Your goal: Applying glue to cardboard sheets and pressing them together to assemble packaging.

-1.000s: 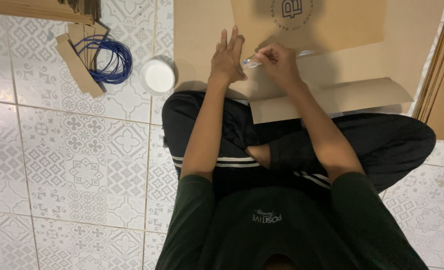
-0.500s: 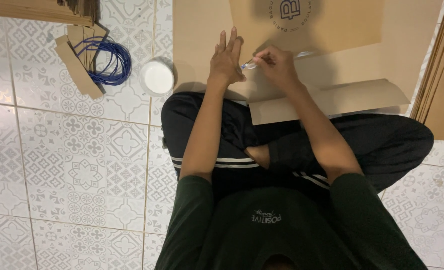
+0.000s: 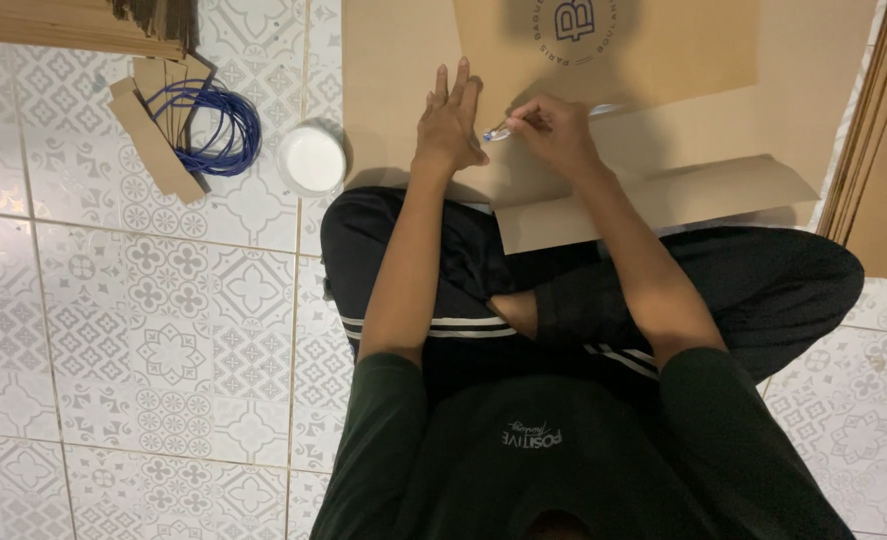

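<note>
The left hand [image 3: 450, 125] lies flat with fingers spread on the flattened cardboard sheet [image 3: 663, 120], which lies on the tiled floor [image 3: 143, 330] and over the person's crossed legs. Just beside it, the right hand [image 3: 555, 130] pinches a small glue brush [image 3: 497, 132], its tip touching the cardboard next to the left hand's thumb. A white round container [image 3: 312, 158] stands on the floor near the sheet's left edge, with a blue wire coil [image 3: 218, 128] beyond it. Compared with a second earlier, both hands sit in nearly the same spot; the brush has barely shifted.
</note>
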